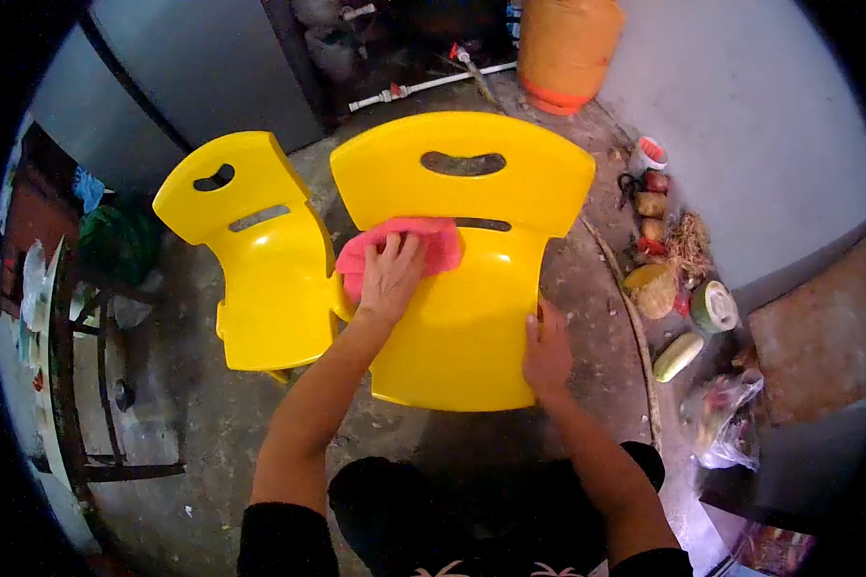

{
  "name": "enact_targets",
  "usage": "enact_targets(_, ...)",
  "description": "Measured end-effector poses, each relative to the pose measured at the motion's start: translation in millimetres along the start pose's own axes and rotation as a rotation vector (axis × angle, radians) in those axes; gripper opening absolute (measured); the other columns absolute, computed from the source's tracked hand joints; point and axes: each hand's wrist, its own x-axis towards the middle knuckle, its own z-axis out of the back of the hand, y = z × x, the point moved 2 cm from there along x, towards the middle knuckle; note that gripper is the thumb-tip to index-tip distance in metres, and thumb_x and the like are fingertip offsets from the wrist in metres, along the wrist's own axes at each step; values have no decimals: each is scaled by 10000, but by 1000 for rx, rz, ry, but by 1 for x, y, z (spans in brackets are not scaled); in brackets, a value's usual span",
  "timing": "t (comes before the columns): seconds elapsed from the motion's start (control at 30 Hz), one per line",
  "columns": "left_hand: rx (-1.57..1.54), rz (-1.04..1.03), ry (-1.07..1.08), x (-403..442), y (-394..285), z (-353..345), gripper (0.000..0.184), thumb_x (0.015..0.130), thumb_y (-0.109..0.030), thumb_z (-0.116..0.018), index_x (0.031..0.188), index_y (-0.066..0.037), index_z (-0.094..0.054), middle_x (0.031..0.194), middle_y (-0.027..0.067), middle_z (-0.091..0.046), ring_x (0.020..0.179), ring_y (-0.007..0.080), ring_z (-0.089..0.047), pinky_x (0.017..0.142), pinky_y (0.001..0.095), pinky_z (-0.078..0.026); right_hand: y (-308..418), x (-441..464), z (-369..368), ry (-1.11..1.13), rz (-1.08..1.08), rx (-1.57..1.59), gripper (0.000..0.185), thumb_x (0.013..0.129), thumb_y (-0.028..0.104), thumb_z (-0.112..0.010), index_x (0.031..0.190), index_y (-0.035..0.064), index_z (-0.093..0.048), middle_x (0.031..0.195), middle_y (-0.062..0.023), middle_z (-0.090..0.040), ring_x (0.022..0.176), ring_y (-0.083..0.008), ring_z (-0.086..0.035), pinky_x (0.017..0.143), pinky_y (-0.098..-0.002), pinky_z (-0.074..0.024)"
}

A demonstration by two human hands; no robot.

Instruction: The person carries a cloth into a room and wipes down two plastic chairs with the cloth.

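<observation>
A yellow plastic chair [462, 337] stands in front of me, with an oval slot in its backrest. My left hand [392, 274] presses a pink cloth [440, 242] against the left side of this chair, where seat and backrest meet, its fingers bent over the cloth. At the chair's right edge is my right hand [548, 351], gripping the side of the seat with the fingers partly hidden. A second yellow chair [274, 298] stands close by on the left.
An orange gas cylinder [568, 48] is at the back beside white pipes [433, 87]. Along the right wall lie a cut melon [714, 307], a pale gourd [678, 358] and a plastic bag [726, 418]. A table [63, 365] stands at far left.
</observation>
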Motion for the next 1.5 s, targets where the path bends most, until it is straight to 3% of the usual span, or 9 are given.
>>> enact_targets(0.27, -204, 6, 394, -6, -58, -3, 196, 814, -146, -594, 969, -35, -637, 892, 125, -690, 874, 273, -663, 653, 431, -518, -23, 0, -13, -158, 72, 138, 352, 1011, 249, -473, 1286, 39, -536, 1210, -203, -584, 1137, -387, -554, 983, -448, -437)
enact_targets(0.43, -837, -93, 415, -56, -108, 77, 292, 918, -295, -561, 1022, -49, -675, 924, 162, -706, 895, 356, -675, 842, 472, -532, -35, -2, -20, -134, -161, 414, 331, 1027, 235, -444, 1250, 18, -557, 1189, -190, -590, 1119, -343, -565, 994, -415, -426)
enact_targets(0.53, -905, 425, 323, -2, -83, 86, 380, 925, -388, -580, 1159, -94, -637, 1140, 135, -658, 1118, 377, -580, 939, 466, -485, -44, -4, -26, -123, -221, 664, 322, 1035, 241, -441, 1235, 25, -569, 1185, -165, -600, 1122, -302, -568, 1003, -395, -419)
enact_targets(0.7, -314, 384, -188, 51, -107, 1, 432, 922, -333, -556, 1245, -46, -562, 1131, 122, -631, 1013, 349, -563, 839, 492, -471, -55, -4, -35, -174, -208, 561, 298, 1046, 211, -433, 1224, 26, -585, 1159, -92, -606, 1093, -182, -552, 969, -308, -416)
enact_targets(0.97, -812, 25, 359, 8, -181, 13, 371, 962, -385, -471, 1154, -77, -549, 1001, 260, -647, 896, 445, -634, 717, 602, -498, -57, -8, -36, -108, -291, 706, 389, 1032, 334, -452, 1234, 21, -563, 1159, -168, -596, 1112, -289, -561, 981, -380, -422)
enact_targets(1.1, -961, -76, 783, -42, -150, 51, 374, 991, -393, -431, 1194, -88, -503, 942, 255, -656, 751, 489, -653, 642, 626, -500, -54, -2, -35, -110, -202, 764, 381, 1031, 319, -448, 1226, 10, -553, 1184, -175, -573, 1115, -299, -549, 985, -395, -416)
enact_targets(1.33, -378, -268, 1091, -218, -4, 12, 335, 923, -366, -532, 1169, -175, -653, 1128, 126, -681, 1081, 342, -640, 873, 496, -526, -65, 6, -29, -69, -125, 565, 333, 1038, 267, -454, 1228, 24, -580, 1184, -115, -603, 1122, -250, -563, 1001, -365, -418)
enact_targets(1.47, -304, 221, 1112, -226, 62, 34, 452, 862, -358, -633, 1238, -108, -629, 1189, 169, -657, 1050, 327, -647, 898, 425, -512, -72, 9, 7, -13, -408, 577, 348, 1021, 301, -506, 1205, 23, -604, 1126, -124, -630, 1100, -239, -579, 995, -356, -428)
enact_targets(1.5, -799, 364, 911, -185, 44, 78, 454, 895, -329, -618, 1281, -91, -597, 1216, 166, -643, 1066, 317, -640, 915, 421, -506, -51, 10, 32, 72, -388, 582, 355, 1016, 308, -520, 1204, 21, -610, 1122, -129, -635, 1089, -235, -586, 989, -355, -435)
